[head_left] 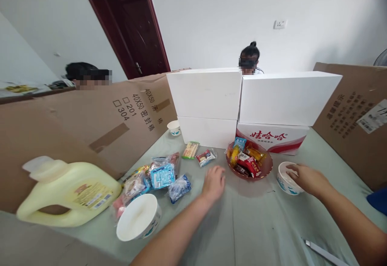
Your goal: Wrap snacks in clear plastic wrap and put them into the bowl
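Note:
My left hand (214,182) hovers over the pale green cloth, fingers loosely curled and holding nothing, just left of a brown bowl (267,167) filled with wrapped snacks. My right hand (306,178) grips the rim of a small white paper cup (284,184) with blue print, fingers reaching into it. A pile of snack packets (157,175) lies to the left of my left hand. Two loose packets (206,156) lie near the white boxes.
Stacked white boxes (254,100) stand at the back, cardboard walls (99,125) on both sides. A yellow detergent jug (69,193) lies at left. A larger white cup (138,217) sits tipped near the front, a small cup (174,127) far back. Two people sit behind the boxes.

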A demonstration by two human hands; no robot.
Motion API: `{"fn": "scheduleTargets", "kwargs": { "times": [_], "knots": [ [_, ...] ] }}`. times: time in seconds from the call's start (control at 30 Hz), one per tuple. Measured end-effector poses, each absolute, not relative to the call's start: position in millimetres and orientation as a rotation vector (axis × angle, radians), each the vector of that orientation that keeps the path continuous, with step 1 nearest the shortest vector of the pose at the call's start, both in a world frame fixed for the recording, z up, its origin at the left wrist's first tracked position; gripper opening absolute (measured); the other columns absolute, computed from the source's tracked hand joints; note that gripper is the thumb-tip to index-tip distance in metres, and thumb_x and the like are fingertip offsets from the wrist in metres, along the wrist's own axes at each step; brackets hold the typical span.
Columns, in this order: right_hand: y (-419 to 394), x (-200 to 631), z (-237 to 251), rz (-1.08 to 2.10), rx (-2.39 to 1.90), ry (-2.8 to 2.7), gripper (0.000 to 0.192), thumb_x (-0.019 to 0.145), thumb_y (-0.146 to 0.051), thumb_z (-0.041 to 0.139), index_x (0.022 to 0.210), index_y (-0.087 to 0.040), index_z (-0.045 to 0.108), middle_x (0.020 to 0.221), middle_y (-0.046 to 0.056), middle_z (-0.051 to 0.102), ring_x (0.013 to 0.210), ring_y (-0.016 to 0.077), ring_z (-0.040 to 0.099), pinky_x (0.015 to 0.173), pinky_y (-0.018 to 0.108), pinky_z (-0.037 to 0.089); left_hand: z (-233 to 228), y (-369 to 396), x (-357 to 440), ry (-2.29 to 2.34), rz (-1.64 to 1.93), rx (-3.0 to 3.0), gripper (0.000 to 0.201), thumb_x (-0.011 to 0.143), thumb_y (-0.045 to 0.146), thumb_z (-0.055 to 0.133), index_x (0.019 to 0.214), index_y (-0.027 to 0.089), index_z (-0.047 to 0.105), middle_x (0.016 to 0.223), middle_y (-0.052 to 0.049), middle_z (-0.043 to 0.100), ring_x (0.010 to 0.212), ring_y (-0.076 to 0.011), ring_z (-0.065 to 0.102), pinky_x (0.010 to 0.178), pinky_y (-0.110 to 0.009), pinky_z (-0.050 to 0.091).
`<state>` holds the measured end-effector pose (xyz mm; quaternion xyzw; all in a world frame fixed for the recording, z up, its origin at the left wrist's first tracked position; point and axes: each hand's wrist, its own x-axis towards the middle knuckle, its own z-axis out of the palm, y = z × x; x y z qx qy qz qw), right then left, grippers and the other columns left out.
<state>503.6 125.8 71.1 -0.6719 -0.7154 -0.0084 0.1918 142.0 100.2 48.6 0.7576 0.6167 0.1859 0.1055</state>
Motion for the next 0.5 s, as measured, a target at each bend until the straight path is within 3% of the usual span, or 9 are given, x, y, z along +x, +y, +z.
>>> {"fn": "scheduleTargets", "kwargs": {
  "times": [0.1, 0.2, 0.37, 0.5],
  "knots": [
    [82, 486, 74, 0.073, -1.9, -2.02, 0.037, 0.089, -0.047, 0.045, 0.105, -0.027, 0.071, 0.108, 0.008, 0.071, 0.076, 0.0223, 0.068, 0.056, 0.03, 0.047, 75, 155, 122, 1.938, 0.425, 2.198, 0.041, 0.085, 0.008, 0.047, 0.123, 0.018, 0.059, 0.133, -0.014, 0.052, 0.129, -0.0318, 0.041, 0.105, -0.05, 0.033],
    [35, 471, 59, 0.273, -1.787, -2.044, 0.039, 0.089, -0.051, 0.044, 0.113, -0.03, 0.067, 0.101, 0.004, 0.073, 0.082, 0.0213, 0.069, 0.067, 0.03, 0.053, 84, 200, 104, 1.91, 0.174, 2.167, 0.041, 0.081, 0.013, 0.059, 0.121, 0.026, 0.062, 0.14, -0.012, 0.048, 0.133, -0.0372, 0.037, 0.106, -0.054, 0.032],
    [-22, 500, 1, 0.518, -1.844, -1.844, 0.045, 0.086, -0.059, 0.045, 0.113, -0.03, 0.068, 0.094, 0.003, 0.075, 0.079, 0.0208, 0.071, 0.066, 0.028, 0.057, 87, 228, 91, 1.744, -0.227, 2.091, 0.04, 0.088, 0.033, 0.065, 0.124, 0.019, 0.056, 0.133, -0.011, 0.054, 0.114, -0.0269, 0.056, 0.095, -0.049, 0.046],
    [-54, 541, -42, 0.434, -1.858, -1.831, 0.042, 0.084, -0.059, 0.05, 0.107, -0.032, 0.072, 0.103, 0.006, 0.074, 0.089, 0.0249, 0.071, 0.07, 0.032, 0.06, 86, 216, 94, 1.648, -0.399, 2.047, 0.069, 0.054, 0.038, 0.088, 0.116, 0.022, 0.061, 0.107, -0.004, 0.07, 0.093, -0.0258, 0.067, 0.081, -0.036, 0.053]
  ]
}}
